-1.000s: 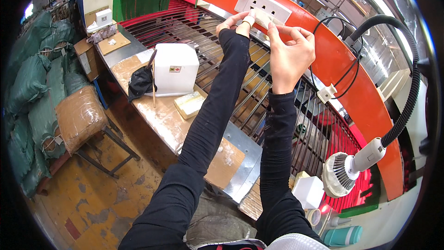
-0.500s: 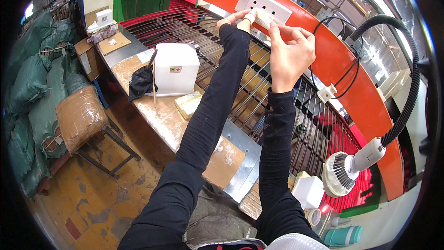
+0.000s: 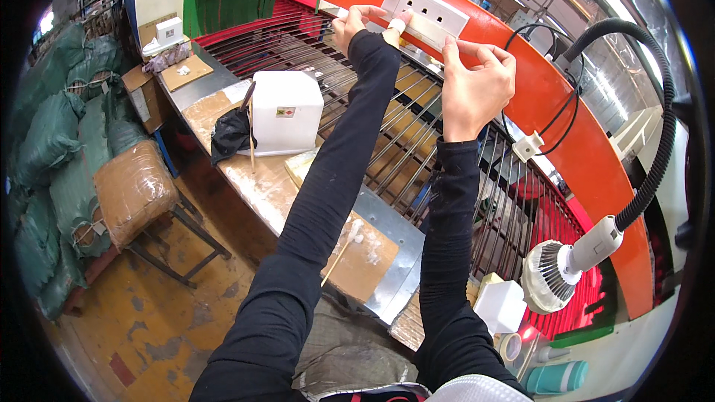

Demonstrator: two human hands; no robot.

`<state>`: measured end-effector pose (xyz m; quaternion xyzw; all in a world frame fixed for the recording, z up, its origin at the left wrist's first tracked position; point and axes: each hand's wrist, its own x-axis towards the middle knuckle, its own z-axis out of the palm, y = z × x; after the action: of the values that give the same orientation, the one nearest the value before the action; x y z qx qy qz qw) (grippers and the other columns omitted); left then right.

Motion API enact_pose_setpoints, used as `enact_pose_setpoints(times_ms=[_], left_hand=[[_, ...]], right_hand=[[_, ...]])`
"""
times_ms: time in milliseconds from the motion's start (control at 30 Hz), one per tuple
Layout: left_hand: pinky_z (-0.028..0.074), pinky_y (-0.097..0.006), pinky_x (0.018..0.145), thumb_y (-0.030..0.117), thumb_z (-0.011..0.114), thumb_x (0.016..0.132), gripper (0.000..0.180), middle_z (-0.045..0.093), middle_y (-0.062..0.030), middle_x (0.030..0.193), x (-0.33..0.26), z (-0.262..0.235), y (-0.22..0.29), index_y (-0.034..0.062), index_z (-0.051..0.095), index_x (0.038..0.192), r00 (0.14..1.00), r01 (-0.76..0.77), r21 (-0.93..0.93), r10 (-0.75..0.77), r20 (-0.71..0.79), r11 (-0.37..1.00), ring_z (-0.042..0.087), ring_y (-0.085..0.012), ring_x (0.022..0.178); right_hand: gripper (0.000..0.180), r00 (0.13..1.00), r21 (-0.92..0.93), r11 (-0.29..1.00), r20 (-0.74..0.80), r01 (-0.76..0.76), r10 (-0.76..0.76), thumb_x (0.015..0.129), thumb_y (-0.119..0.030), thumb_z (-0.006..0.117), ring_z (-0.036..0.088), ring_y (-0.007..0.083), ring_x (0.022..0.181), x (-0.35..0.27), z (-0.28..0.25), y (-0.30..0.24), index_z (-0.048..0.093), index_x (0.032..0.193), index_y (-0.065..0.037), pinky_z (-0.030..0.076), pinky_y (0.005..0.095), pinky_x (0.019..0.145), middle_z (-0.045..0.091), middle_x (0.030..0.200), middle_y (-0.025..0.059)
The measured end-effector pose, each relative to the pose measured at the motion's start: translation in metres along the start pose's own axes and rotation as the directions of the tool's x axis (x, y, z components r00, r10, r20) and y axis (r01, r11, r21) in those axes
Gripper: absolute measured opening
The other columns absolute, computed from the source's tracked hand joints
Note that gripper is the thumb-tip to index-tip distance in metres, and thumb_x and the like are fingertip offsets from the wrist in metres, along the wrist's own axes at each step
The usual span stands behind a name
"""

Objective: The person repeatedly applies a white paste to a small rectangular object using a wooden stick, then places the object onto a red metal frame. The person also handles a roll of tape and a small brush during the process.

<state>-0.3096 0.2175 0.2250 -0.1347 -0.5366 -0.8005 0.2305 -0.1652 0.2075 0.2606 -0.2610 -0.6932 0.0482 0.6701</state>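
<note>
Two hands: left hand (image 3: 357, 24), right hand (image 3: 477, 82) on one white strip (image 3: 426, 11).

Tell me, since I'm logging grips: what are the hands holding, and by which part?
Both hold a long white panel on the orange rail: the left hand at its left end, the right hand pinching its lower right edge.

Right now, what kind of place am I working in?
Most likely a factory or workshop line. Your hands, left hand and right hand, work at a white panel on an orange frame over a wire rack. Green sacks are stacked on the floor, and a gooseneck lamp lights the bench.
</note>
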Motion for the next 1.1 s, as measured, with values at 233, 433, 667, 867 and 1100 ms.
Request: enact_pose_setpoints(times_ms=[233,433,667,867,1100], left_hand=[[0.045,-0.037,0.09,0.016,0.083,0.08,0.013,0.048,-0.0052,0.1,-0.024,-0.029,0.014,0.0196,0.076,0.09,0.936,-0.337,0.089,0.344,-0.077,0.937,0.05,-0.0252,0.094],[0.044,-0.037,0.092,0.001,0.074,0.074,0.046,0.049,-0.0035,0.101,-0.033,-0.042,0.019,0.0337,0.081,0.105,0.887,-0.46,0.245,0.453,0.088,0.854,0.044,-0.026,0.101],[0.045,-0.039,0.093,0.001,0.071,0.074,0.054,0.052,-0.0024,0.105,-0.031,-0.038,0.009,0.0399,0.079,0.11,0.89,-0.457,0.403,0.403,0.214,0.793,0.046,-0.0273,0.103],[0.045,-0.039,0.094,0.005,0.07,0.082,0.046,0.053,-0.0031,0.105,-0.029,-0.04,0.01,0.0393,0.079,0.11,0.883,-0.469,0.407,0.399,0.247,0.784,0.047,-0.0269,0.104],[0.044,-0.036,0.09,0.012,0.074,0.085,0.03,0.055,-0.0039,0.098,-0.036,-0.094,0.039,0.0305,0.081,0.108,0.846,-0.532,0.265,0.513,0.144,0.804,0.051,-0.0242,0.098]], right_hand=[[0.016,0.999,-0.079,0.996,-0.039,0.033,-0.037,0.078,-0.027,0.083,0.068,0.0258,0.085,0.002,0.004,0.004,0.079,0.081,-0.011,0.055,0.04,0.075,0.061,0.1,0.0063],[0.017,0.999,-0.099,0.995,-0.033,0.013,-0.017,0.078,-0.028,0.083,0.069,0.0262,0.083,0.001,0.005,0.005,0.079,0.081,-0.012,0.056,0.0404,0.074,0.061,0.1,0.0057],[0.017,0.999,-0.179,0.984,-0.035,0.016,-0.023,0.08,-0.03,0.082,0.07,0.0263,0.082,0.002,0.005,0.007,0.078,0.081,-0.013,0.057,0.0412,0.071,0.061,0.099,0.0048],[0.017,0.998,-0.253,0.966,-0.025,0.057,-0.065,0.082,-0.03,0.08,0.07,0.0263,0.076,0.002,0.002,0.003,0.077,0.08,-0.013,0.057,0.0416,0.067,0.059,0.1,0.0039],[0.013,0.978,-0.301,0.947,-0.136,0.111,-0.158,0.084,-0.016,0.078,0.069,0.026,0.071,0.001,0.0,-0.005,0.068,0.091,-0.011,0.057,0.039,0.061,0.055,0.1,0.0067]])
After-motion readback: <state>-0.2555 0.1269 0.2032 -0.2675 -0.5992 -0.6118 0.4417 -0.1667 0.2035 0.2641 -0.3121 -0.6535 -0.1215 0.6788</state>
